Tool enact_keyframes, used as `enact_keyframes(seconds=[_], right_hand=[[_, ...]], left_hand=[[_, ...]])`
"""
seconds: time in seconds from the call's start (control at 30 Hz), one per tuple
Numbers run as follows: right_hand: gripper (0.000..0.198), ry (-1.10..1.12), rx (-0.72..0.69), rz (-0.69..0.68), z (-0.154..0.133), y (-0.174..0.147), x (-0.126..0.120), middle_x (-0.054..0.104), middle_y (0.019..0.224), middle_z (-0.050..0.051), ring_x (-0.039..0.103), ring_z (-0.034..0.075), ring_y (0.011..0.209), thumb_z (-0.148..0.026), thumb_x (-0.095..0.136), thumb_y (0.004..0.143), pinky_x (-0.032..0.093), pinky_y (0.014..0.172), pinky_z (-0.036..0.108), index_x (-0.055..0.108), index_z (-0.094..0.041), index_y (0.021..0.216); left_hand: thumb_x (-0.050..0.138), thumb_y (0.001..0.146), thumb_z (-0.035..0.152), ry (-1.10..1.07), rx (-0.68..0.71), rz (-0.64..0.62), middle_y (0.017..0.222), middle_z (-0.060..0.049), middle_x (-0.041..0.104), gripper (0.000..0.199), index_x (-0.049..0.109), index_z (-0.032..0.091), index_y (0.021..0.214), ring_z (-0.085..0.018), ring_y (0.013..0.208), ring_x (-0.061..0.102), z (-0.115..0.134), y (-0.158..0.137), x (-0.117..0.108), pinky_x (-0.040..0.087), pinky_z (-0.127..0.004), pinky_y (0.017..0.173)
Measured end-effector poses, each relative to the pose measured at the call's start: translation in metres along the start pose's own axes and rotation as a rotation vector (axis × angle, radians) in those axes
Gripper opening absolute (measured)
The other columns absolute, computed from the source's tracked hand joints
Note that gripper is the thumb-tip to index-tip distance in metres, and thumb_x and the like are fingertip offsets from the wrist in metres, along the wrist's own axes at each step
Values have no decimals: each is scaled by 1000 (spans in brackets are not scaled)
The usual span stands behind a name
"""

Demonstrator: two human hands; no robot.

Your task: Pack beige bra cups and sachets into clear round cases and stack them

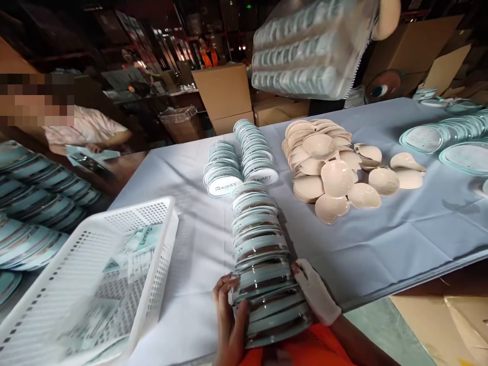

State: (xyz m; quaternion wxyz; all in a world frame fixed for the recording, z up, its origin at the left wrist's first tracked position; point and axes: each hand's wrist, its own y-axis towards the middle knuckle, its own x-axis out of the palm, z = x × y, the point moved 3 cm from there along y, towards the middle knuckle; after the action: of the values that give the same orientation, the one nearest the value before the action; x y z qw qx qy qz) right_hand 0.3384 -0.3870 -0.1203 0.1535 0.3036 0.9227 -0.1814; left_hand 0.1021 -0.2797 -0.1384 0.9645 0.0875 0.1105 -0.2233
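A long row of clear, rounded plastic packs [261, 244] with pale blue-green inserts lies on the cloth-covered table [198, 254], its near end against my body. My left hand [231, 315] grips the row's near left side, fingers curled at the edge and thumb over the packs. On the right side, my right hand [316, 292], in a white glove with bare fingertips, presses against the same packs. Past the row's far end stand two shorter rows of similar packs [223, 170], their white front labels reading "beauty". A pile of beige moulded cups [337, 178] lies right of them.
A white perforated basket [168, 218] with printed cards [147, 236] stands at the left. More packs [423, 138] lie at the far right, and others [34, 218] at the far left. Beyond the table, a person [87, 127] handles a card and a large clear bag [305, 51] of packs is raised.
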Motion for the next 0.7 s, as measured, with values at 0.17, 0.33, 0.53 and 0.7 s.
enact_keyframes(seconds=[0.17,0.33,0.53,0.7], right_hand=[[42,113,-46,-179,-12,16,-5,52,81,1,49,19,80,-64,49,85,41,75,32,50,-22,87],[35,159,-58,-356,-9,27,-17,52,82,0,46,16,79,-50,57,80,37,73,30,51,-19,96],[34,79,-68,-495,-26,25,-25,49,81,-3,45,15,74,-35,50,81,37,70,29,44,-20,110],[32,-130,-111,-571,-34,22,-31,55,81,-1,53,18,75,-24,43,85,41,76,33,44,-19,117]], left_hand=[[54,99,46,121,142,32,137,-15,52,42,50,26,136,-34,129,52,15,5,6,48,-49,103],[60,97,42,266,318,28,99,-8,66,30,62,19,116,-22,86,63,31,21,-7,55,-34,73],[61,100,34,289,410,-14,72,2,64,22,65,19,116,-13,58,56,61,48,-4,49,-23,56],[67,95,31,275,516,5,83,-3,68,11,66,20,96,-17,78,65,70,56,-10,54,-26,70]])
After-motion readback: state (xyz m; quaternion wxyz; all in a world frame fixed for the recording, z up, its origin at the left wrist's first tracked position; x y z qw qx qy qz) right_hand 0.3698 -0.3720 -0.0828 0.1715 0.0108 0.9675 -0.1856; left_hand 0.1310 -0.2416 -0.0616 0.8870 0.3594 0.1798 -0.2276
